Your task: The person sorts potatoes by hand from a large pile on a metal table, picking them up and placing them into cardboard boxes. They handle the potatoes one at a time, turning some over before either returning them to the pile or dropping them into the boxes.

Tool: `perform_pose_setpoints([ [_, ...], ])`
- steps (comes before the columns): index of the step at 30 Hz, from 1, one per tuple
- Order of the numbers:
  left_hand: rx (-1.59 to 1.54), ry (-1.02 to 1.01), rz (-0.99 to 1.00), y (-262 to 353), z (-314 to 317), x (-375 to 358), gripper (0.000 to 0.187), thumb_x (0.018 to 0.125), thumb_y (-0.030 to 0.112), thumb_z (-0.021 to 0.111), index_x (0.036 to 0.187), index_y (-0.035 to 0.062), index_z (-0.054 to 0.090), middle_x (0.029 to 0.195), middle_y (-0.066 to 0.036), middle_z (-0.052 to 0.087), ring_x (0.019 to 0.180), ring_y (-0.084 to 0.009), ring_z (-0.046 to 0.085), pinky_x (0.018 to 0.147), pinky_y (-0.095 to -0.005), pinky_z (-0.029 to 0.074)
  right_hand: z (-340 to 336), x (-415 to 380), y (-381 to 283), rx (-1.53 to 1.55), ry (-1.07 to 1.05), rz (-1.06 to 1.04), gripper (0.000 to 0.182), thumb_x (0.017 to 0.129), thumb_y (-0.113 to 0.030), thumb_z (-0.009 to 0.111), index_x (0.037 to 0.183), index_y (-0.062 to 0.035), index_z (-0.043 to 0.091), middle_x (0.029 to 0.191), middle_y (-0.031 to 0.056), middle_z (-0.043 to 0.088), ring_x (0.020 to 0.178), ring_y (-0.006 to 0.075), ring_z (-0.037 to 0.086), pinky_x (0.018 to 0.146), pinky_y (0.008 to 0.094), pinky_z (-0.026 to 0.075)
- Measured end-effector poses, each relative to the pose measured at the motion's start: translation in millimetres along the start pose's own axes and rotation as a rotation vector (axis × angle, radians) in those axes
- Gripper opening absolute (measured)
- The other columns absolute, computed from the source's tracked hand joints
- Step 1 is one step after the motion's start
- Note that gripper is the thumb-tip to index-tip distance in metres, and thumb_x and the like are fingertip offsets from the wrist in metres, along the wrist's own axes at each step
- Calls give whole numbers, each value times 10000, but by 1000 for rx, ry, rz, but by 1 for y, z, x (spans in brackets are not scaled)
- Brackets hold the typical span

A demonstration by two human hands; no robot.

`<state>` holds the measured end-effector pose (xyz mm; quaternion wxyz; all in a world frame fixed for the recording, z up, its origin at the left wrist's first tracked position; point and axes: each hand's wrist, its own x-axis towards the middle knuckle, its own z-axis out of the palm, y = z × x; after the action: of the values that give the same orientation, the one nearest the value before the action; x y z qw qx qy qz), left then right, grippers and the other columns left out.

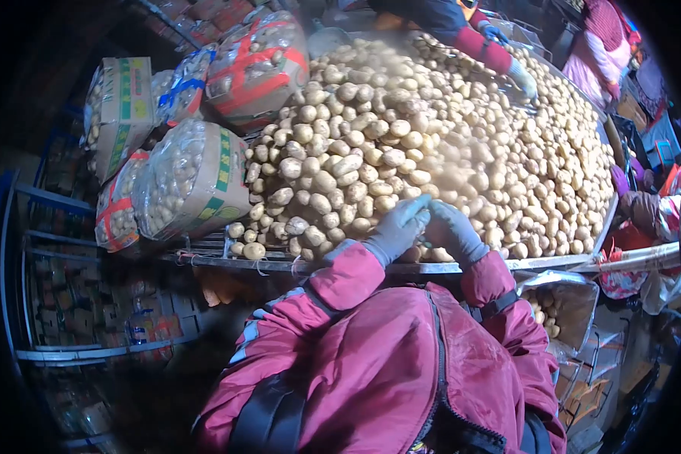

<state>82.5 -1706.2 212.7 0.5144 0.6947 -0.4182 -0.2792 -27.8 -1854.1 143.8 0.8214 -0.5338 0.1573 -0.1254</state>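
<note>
Both of my hands wear grey-blue gloves and meet above the near edge of a large heap of potatoes [340, 163]. My left hand [402, 225] has its fingers bent inward, touching the other hand at the fingertips. Beside it on the right, my right hand [454, 229] is curled with its back toward the camera. Whatever lies between the two hands, if anything, is hidden by the gloves. The heap rests on a table with a metal rim [280, 265], which runs just below my wrists.
Packed boxes of potatoes [193, 181] stand at the left, near a red-taped bag [257, 68]. A co-worker's gloved hand [522, 79] reaches into the heap at the far side. Other people are at the right. A lined box [556, 310] holds potatoes below the rim.
</note>
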Motion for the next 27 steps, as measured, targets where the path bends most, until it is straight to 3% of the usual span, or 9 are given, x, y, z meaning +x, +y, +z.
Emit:
perform_pose_setpoints([
  [2,207,213,251,-12,-60,15,401,958,98,706,1344,3,655,1298,-155,672,1223,-274,633,1066,-392,492,-14,-15,3,136,96,96,246,961,-120,680,1204,-84,686,976,23,660,895,149,665,720,288,567],
  [5,603,700,210,-18,-175,28,426,929,94,724,1330,-8,622,1285,-170,645,1205,-308,600,1085,-415,472,-12,-30,-15,57,200,177,465,905,-321,824,1261,-77,650,1105,40,680,907,194,703,693,383,631],
  [8,874,764,113,-76,-244,21,622,931,259,766,1459,8,553,1313,-266,637,1238,-420,595,1103,-495,460,-9,-29,-9,82,176,139,361,910,-321,816,1165,-82,725,1023,25,727,928,161,691,800,324,585],
  [11,352,672,-39,-146,-264,32,624,896,152,785,1450,-16,552,1348,-208,647,1213,-300,608,1075,-424,492,2,-28,-18,-149,142,123,374,902,-326,811,1189,-100,734,1042,26,728,967,154,671,882,322,550],
  [13,220,698,64,-153,-273,34,589,901,36,750,1453,-23,551,1369,-154,631,1195,-265,605,1032,-400,519,11,-32,-32,57,76,182,427,924,-280,798,1269,-66,670,1017,21,683,870,118,649,719,279,536],
  [14,127,691,-149,-142,-288,34,573,909,26,742,1448,-22,556,1381,-153,622,1202,-260,604,1018,-388,530,27,-42,-55,119,186,184,391,924,-259,797,1242,-77,661,967,2,662,807,100,626,680,257,514],
  [22,-341,340,111,12,-134,76,523,911,194,831,1354,31,607,1283,-79,621,1132,-188,605,1018,-330,514,26,-19,-58,338,79,166,614,916,-316,820,1429,-106,556,1100,23,617,869,151,658,793,332,611],
  [26,-116,90,165,47,-26,72,566,858,185,857,1344,29,613,1277,-105,588,1193,-223,580,1052,-379,492,33,-37,-68,-390,99,-418,668,982,-382,759,1528,-159,445,1360,45,492,1229,212,548,866,420,623],
  [27,-118,76,169,54,-9,68,566,858,185,857,1344,29,613,1277,-105,588,1193,-223,580,1052,-379,492,28,-42,-65,-83,152,-249,669,1002,-439,713,1557,-211,417,1439,43,452,1320,228,493,910,480,607],
])
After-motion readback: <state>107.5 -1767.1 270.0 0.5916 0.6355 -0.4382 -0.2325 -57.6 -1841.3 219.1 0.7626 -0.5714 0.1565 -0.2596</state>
